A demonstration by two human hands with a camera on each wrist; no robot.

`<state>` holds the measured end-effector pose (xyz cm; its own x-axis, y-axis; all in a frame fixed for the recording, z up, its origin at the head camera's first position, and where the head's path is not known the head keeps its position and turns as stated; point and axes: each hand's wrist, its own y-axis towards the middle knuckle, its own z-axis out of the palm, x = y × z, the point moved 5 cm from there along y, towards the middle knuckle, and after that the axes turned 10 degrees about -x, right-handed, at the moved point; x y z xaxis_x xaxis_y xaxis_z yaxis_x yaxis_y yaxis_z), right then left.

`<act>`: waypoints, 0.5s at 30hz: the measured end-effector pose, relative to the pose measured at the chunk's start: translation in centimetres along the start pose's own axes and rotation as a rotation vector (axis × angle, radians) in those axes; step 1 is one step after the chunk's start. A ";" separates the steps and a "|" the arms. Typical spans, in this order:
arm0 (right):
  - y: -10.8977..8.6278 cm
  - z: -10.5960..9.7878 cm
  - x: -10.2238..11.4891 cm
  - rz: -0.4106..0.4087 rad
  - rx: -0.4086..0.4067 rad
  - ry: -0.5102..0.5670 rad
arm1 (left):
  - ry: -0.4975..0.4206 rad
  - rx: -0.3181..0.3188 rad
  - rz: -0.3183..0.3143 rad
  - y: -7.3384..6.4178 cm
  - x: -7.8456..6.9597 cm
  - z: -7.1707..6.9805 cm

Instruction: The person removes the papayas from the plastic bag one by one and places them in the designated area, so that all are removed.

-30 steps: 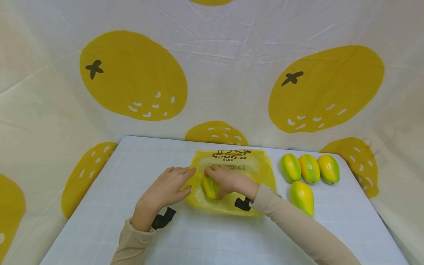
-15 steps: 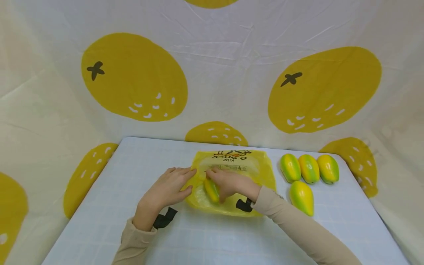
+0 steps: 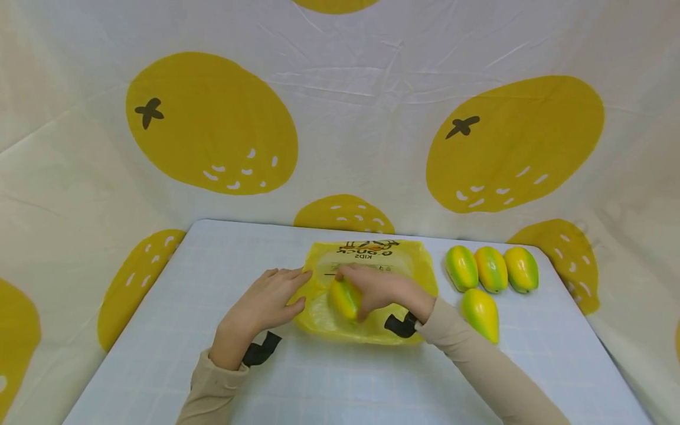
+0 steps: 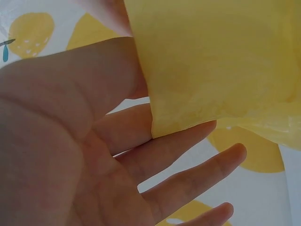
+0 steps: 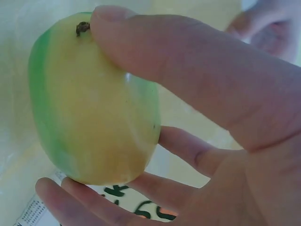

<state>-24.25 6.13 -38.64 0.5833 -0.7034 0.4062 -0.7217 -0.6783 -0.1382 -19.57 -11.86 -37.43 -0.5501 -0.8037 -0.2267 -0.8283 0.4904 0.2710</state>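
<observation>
A yellow-green papaya (image 3: 344,300) is gripped in my right hand (image 3: 374,289), over the middle of a yellow plastic bag (image 3: 414,260). In the right wrist view the thumb lies across the papaya (image 5: 89,103) near its dark stem, with fingers beneath it. Whether the fruit is inside the bag or on top, I cannot tell. At the bag's left edge is my left hand (image 3: 265,301), its fingers spread and nearly straight. The left wrist view has the bag's edge (image 4: 188,70) covering the ends of the thumb and index finger.
Right of the bag, three papayas (image 3: 493,270) stand in a row, and another papaya (image 3: 480,316) lies in front of them. The pale table (image 3: 255,242) backs onto a hanging cloth (image 3: 366,136) printed with large yellow fruit.
My right hand has shifted slightly right with the papaya, which has turned a little and shows more of its side. The left hand has hardly moved.
</observation>
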 end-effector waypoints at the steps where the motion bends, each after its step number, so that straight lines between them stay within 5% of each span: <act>1: -0.2 -0.2 0.0 -0.002 -0.011 0.011 | -0.001 0.003 -0.003 0.0 0.0 0.0; 15: -3.6 -2.6 0.5 -0.050 -0.202 0.223 | -0.002 0.016 -0.013 0.1 0.1 0.2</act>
<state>-22.30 8.78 -35.55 0.5403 -0.5909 0.5991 -0.7664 -0.6395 0.0604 -19.72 -11.81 -37.56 -0.5398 -0.8093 -0.2318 -0.8367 0.4855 0.2533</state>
